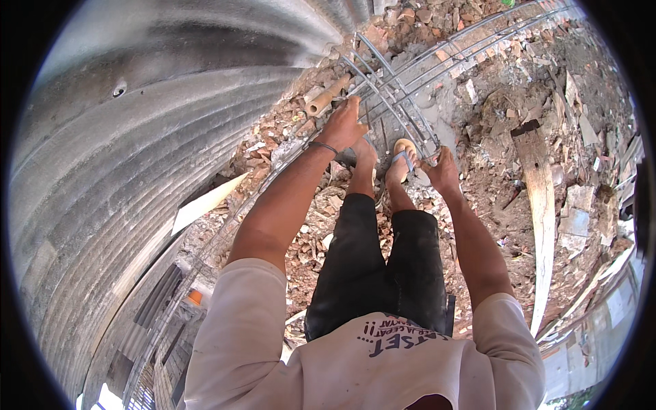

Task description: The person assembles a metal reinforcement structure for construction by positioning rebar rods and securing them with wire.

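- Nearest the camera: white shirt with dark print, both bare forearms reaching down and forward; black trousers below, feet in sandals on rubble.
- Left hand (342,126): closed over a bar on the left side of the rebar cage (403,102), fingers wrapped round the steel, a thin band at the wrist. Grip looks firm.
- Right hand (443,171): fingers curled down on the near end of the cage, by the last stirrup loop; exactly which bar it grips is hidden by the hand itself.
- Sandalled foot (403,160) sits between the two hands, just beside the cage's near end, toes touching or nearly touching the steel; cannot tell which.
- The rebar cage lies on the ground in front of the feet, long bars running away to the upper right, stirrups looped around them at intervals.
- Judgement: the step in hand looks like lifting or shifting the cage's near end. To do it well, keep both grips on long bars rather than thin ties, lift evenly so the cage does not twist, and keep toes clear of the end.
- Left: curved corrugated metal sheet (137,137) rising close beside the left arm; a short pipe piece (326,97) in the debris near the left hand.
- Right: a weathered wooden plank (543,198) flat on broken brick and dirt, well apart from the cage.
- Footing is loose rubble; risk of slipping under load.
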The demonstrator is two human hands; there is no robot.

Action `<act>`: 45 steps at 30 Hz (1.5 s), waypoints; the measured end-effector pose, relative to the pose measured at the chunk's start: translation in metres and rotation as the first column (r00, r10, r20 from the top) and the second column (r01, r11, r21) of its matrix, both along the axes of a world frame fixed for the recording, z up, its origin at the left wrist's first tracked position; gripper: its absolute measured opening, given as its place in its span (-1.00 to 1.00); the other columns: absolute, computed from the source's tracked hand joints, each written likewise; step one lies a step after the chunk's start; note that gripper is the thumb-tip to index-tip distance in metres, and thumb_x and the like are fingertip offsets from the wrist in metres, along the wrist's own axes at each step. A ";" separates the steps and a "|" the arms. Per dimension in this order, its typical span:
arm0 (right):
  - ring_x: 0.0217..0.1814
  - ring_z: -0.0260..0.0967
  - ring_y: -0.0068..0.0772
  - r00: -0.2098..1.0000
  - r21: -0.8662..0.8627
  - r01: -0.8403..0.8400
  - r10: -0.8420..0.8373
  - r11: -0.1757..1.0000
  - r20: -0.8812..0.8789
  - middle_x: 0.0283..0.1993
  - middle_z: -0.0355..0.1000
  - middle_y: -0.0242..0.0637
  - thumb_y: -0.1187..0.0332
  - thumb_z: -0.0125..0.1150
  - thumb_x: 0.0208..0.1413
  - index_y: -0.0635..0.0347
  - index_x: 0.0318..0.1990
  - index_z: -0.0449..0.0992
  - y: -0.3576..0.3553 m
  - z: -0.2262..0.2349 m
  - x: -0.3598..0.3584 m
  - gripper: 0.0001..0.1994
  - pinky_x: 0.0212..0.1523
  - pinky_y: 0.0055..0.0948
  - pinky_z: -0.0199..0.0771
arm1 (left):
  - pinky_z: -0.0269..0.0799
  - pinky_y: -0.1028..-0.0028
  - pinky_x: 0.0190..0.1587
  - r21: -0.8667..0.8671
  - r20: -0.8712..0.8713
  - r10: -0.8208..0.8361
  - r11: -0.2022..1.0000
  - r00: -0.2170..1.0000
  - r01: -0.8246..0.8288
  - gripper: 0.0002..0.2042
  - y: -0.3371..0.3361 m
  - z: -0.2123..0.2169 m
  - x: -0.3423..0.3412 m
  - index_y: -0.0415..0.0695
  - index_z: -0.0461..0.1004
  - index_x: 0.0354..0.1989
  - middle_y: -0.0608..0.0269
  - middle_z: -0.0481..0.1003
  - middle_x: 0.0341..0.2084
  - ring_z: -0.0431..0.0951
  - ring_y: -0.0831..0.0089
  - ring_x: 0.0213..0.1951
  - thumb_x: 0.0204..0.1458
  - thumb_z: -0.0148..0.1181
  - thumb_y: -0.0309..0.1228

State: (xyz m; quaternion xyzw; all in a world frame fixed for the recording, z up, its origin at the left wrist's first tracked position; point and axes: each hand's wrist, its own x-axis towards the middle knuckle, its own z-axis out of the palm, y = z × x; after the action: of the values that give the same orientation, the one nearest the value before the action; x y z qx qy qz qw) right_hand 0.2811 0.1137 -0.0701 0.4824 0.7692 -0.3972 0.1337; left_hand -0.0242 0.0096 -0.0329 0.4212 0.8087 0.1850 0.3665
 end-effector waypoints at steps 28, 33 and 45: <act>0.33 0.22 0.07 0.990 -0.015 0.066 -0.064 0.998 0.124 0.23 0.29 0.03 0.06 0.44 -0.05 0.26 0.28 0.19 -0.002 -0.041 0.002 -0.19 0.31 -0.10 0.26 | 0.25 0.07 0.25 0.072 -0.182 -0.013 0.997 0.983 0.027 -0.31 -0.035 -0.025 0.033 -0.34 0.18 0.25 -0.27 0.31 0.15 0.31 -0.18 0.21 -0.06 0.36 -0.42; 0.28 0.26 0.10 0.991 0.041 0.036 -0.041 0.998 0.129 0.18 0.32 0.03 0.09 0.42 -0.03 0.24 0.24 0.21 -0.008 -0.048 0.004 -0.26 0.25 -0.04 0.30 | 0.32 0.07 0.19 0.151 -0.155 0.118 0.984 0.981 -0.094 -0.46 -0.044 0.007 0.039 -0.36 0.30 0.16 -0.26 0.40 0.05 0.39 -0.17 0.14 0.01 0.31 -0.43; 0.24 0.30 0.07 0.987 0.037 -0.002 -0.004 0.999 0.163 0.15 0.34 0.01 0.17 0.38 -0.05 0.28 0.23 0.23 0.000 -0.062 0.008 -0.29 0.19 -0.06 0.34 | 0.38 0.17 0.15 0.169 -0.272 -0.129 0.969 0.954 0.179 -0.66 0.120 0.040 -0.054 -0.29 0.49 0.04 -0.17 0.52 0.00 0.53 -0.04 0.04 0.18 0.01 -0.36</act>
State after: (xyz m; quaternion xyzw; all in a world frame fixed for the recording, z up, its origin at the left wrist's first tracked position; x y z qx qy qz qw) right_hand 0.2887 0.1134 -0.1322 0.5160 0.7626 -0.3423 0.1869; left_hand -0.0783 0.1296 0.0071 0.5370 0.7927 0.1760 0.2287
